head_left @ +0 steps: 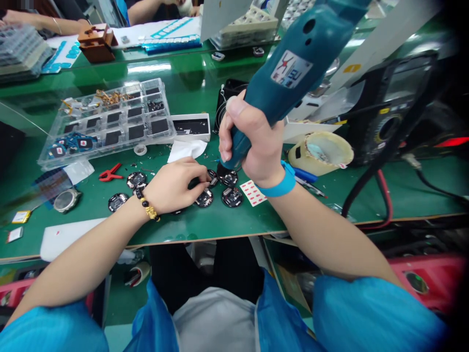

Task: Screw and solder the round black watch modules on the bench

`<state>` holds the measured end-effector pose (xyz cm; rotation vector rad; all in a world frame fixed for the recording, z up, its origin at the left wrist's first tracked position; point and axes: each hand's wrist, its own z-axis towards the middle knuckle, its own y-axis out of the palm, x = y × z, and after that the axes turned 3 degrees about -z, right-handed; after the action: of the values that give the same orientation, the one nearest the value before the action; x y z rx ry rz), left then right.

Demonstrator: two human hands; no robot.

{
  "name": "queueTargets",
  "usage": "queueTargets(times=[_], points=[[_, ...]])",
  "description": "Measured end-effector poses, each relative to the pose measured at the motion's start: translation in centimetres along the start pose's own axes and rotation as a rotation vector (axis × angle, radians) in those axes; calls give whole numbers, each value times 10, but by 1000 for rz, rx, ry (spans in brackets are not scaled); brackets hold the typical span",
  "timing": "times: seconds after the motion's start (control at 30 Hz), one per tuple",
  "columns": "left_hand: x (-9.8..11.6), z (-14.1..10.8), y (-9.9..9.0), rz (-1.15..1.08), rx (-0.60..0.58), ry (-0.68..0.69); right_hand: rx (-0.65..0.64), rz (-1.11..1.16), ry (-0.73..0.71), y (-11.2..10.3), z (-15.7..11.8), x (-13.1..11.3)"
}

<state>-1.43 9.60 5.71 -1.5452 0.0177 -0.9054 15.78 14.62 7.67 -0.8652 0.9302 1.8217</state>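
Note:
My right hand (254, 139) is wrapped round a teal electric screwdriver (289, 73), held slanting with its dark nose low over the round black watch parts. Just under the nose lies one round watch part (229, 178), with a second watch part (232, 196) below it. My left hand (183, 183) is closed, thumb and forefinger curled together at the edge of a small round watch part (212, 178). Its palm hides some of what lies beneath. Another watch part (204, 198) shows under the thumb. More of them (136, 180) lie left of my wrist.
A clear compartment tray (134, 132) stands at the back left. Red clamp (110, 172), watch case (67, 200) and white pad (69, 237) lie left. An arrow sticker sheet (252, 193), tape-roll cup (320, 151) and thick black cable (381, 151) are right. People's arms (47, 22) show across the bench.

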Motion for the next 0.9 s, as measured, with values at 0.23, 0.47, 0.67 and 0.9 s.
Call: queueTargets(times=[0.23, 0.47, 0.67, 0.9], points=[[-1, -1, 0, 0, 11, 20, -25, -24, -60, 7, -4, -4], [-1, 0, 0, 3, 12, 23, -17, -91, -63, 7, -4, -2], [-1, -1, 0, 8, 15, 28, -10, 9, -126, 6, -4, -1], [-1, -1, 0, 15, 0, 16, 67, -58, 7, 1, 0, -1]])
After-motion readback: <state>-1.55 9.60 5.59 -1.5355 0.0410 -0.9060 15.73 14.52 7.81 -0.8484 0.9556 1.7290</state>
